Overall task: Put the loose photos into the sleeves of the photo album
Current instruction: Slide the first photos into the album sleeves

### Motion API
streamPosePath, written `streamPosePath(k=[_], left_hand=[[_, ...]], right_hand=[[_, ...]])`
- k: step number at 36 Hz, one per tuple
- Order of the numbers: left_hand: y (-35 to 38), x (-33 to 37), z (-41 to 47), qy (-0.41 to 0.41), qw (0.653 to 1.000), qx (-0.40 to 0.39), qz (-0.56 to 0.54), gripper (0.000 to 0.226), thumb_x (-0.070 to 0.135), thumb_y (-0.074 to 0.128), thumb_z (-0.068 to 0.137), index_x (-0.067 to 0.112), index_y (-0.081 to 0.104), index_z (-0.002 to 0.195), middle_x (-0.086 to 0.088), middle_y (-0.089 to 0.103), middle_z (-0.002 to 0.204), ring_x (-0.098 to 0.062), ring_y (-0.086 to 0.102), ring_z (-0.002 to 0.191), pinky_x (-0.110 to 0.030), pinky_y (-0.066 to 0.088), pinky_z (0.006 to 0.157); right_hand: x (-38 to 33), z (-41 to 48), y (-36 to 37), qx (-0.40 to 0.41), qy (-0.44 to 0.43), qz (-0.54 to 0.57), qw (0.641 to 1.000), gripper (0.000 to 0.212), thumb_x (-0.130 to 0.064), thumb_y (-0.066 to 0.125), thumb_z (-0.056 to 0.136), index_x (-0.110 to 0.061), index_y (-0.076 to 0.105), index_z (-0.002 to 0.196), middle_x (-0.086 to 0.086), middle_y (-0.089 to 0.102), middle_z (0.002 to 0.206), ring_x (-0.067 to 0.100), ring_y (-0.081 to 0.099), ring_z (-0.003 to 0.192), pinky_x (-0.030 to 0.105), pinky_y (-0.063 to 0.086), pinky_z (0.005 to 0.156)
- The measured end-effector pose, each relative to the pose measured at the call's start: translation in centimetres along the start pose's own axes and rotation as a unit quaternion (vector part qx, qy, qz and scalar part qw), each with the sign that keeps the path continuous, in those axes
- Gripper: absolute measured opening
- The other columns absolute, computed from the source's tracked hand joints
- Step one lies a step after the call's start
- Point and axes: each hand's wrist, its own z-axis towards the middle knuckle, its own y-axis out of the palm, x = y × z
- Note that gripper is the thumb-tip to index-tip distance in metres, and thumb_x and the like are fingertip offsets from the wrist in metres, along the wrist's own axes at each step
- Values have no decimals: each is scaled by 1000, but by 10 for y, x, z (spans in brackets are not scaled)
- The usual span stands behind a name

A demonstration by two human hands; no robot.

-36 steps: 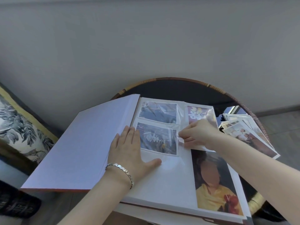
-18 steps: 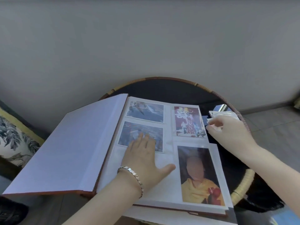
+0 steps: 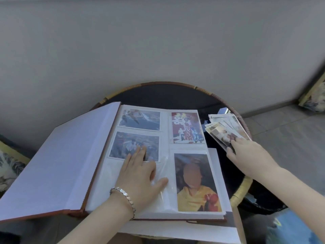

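The photo album (image 3: pixel 165 138) lies open on a round dark table, its cover (image 3: pixel 66 161) raised to the left. Several sleeves on the open page hold photos; the lower-left sleeve (image 3: pixel 112 187) is empty. My left hand (image 3: pixel 140 171), with a bracelet on the wrist, rests flat on that page with straight fingers. To the right of the album, a fanned stack of loose photos (image 3: pixel 226 127) lies on the table. My right hand (image 3: pixel 246 154) pinches the top photo of that stack at its near edge.
The round table (image 3: pixel 244 189) has a woven rattan rim. A white sheet or box lid (image 3: pixel 175 231) sticks out under the album's near edge. Patterned cushions sit at far left (image 3: pixel 8 166) and far right (image 3: pixel 314 97). A grey wall stands behind.
My right hand left the album page, moved right to the loose stack and took hold of the top photo. My left hand stayed flat on the page, shifting slightly right.
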Motion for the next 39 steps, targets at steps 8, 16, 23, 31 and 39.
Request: streamPosePath(k=[8, 16, 23, 31, 39], left_hand=[[-2, 4, 4, 49, 997, 54, 11, 30, 32, 46, 84, 15, 67, 71, -12, 53, 129, -32, 52, 117, -36, 40, 96], [-2, 0, 0, 16, 998, 55, 12, 37, 58, 53, 82, 21, 53, 81, 7, 43, 99, -13, 40, 100, -21, 35, 88], [3, 13, -1, -16, 993, 13, 113, 53, 76, 45, 73, 26, 33, 85, 1, 42, 117, -20, 37, 109, -29, 33, 92], [2, 11, -2, -8, 996, -1, 89, 34, 62, 41, 86, 28, 39, 85, 3, 37, 108, -20, 37, 109, -29, 32, 93], [2, 4, -1, 20, 998, 41, 32, 21, 41, 41, 94, 26, 55, 91, 6, 34, 90, -13, 32, 89, -25, 26, 78]], right_hand=[[8, 5, -1, -39, -47, -51, 997, 22, -9, 83, 58, -10, 66, 73, 2, 60, 71, 20, 61, 57, 28, 47, 48], [2, -7, -5, 71, 97, 143, 982, 20, -7, 50, 93, -13, 66, 103, 6, 68, 87, 29, 64, 77, 28, 42, 56], [-37, -26, -19, 243, -87, 249, 933, 47, 18, 56, 69, -9, 71, 105, 19, 59, 124, 41, 51, 119, 56, 40, 98], [-59, -53, -29, 18, -119, 318, 940, 59, 3, 56, 85, -43, 53, 121, -24, -2, 142, 2, 1, 135, 15, 8, 113], [-47, -55, -53, 10, -52, 515, 855, 19, -25, 68, 82, -43, 64, 86, -41, 54, 101, -29, 42, 100, -8, 29, 78]])
